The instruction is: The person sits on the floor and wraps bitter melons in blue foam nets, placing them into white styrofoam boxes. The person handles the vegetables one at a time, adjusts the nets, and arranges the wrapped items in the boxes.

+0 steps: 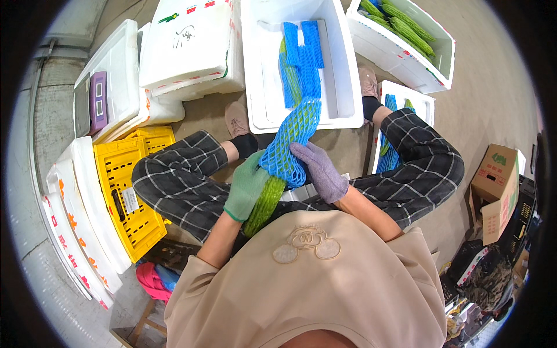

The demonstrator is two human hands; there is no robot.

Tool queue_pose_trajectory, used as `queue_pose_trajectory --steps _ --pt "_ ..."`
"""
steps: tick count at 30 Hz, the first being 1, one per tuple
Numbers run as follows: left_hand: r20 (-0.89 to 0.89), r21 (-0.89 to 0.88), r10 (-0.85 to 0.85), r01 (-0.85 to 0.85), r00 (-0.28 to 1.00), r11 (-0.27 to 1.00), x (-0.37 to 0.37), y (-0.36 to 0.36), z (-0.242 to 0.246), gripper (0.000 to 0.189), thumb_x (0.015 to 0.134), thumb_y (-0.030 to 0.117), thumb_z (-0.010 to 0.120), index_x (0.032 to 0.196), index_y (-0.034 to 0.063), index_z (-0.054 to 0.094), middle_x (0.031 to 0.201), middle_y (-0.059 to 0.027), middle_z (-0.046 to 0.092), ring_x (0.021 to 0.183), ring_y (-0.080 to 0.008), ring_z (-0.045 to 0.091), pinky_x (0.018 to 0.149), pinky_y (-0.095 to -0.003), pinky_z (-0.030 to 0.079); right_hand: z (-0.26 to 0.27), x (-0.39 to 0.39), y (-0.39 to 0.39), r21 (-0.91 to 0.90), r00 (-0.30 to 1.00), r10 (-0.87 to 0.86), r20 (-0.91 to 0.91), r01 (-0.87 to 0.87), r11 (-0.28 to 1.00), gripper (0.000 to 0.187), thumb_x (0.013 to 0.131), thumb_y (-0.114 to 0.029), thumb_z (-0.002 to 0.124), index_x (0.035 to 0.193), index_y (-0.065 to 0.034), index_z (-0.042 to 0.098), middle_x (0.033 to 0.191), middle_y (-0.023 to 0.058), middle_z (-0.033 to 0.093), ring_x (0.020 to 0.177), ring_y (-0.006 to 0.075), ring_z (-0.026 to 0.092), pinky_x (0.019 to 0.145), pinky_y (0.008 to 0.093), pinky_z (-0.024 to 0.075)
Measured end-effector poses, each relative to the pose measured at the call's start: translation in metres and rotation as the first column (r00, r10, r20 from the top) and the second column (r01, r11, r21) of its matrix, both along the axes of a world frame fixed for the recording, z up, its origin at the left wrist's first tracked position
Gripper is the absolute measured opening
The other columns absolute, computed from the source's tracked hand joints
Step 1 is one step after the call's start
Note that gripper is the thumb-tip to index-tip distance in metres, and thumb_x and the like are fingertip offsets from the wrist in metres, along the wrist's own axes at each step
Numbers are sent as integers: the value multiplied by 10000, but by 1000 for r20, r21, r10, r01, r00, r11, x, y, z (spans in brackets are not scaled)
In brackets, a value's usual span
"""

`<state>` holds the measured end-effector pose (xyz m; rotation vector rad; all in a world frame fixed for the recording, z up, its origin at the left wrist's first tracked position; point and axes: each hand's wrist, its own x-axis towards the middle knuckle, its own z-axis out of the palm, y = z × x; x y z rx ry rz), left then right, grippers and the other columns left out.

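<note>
A long green bitter melon lies slanted before my body, its far part inside a blue foam net sleeve. My left hand, in a green knitted glove, grips the melon where the sleeve's near edge ends. With a lavender glove on, my right hand pinches the right side of the sleeve near that edge. Just beyond the sleeve stands a white foam box. Inside it are loose blue net sleeves and a sleeved bitter melon.
More bitter melons fill a foam box at back right. A foam tray holds net sleeves beside my right leg. At left are a closed foam box, a purple scale and yellow crates. A cardboard box stands far right.
</note>
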<state>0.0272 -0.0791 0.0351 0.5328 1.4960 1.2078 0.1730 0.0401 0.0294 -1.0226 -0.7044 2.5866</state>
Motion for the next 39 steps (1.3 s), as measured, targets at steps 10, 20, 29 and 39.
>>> queue_pose_trajectory --steps 10,20,29,39 --pt "105 76 2 -11 994 997 -1 -4 3 333 938 138 557 1220 -38 534 1102 -63 621 992 -117 565 864 -275 465 -1 -1 -2 20 1000 0 4 0 1000 339 960 -210 562 1199 31 547 1105 80 627 992 120 591 901 265 476" --pt "28 34 0 -1 1000 999 -5 -5 -3 306 950 136 534 1200 -39 550 1102 -65 623 987 -113 564 861 -273 461 -3 -2 -2 17 1000 6 11 -6 1000 356 955 -232 575 1197 29 546 1099 76 625 977 116 589 888 261 478" --pt "-6 64 22 -21 1000 998 -4 -2 9 291 960 123 509 1200 -36 555 1089 -65 623 978 -116 561 864 -272 452 4 -2 3 2 999 41 10 -41 999 367 963 -228 561 1222 31 533 1114 75 618 997 112 583 893 256 475" --pt "-18 102 -76 78 997 992 -12 -9 5 322 939 129 500 1209 -40 544 1155 -77 602 1028 -145 548 900 -295 439 15 10 2 72 999 43 7 -44 996 389 938 -251 557 1227 5 510 1113 79 606 984 143 594 861 291 486"
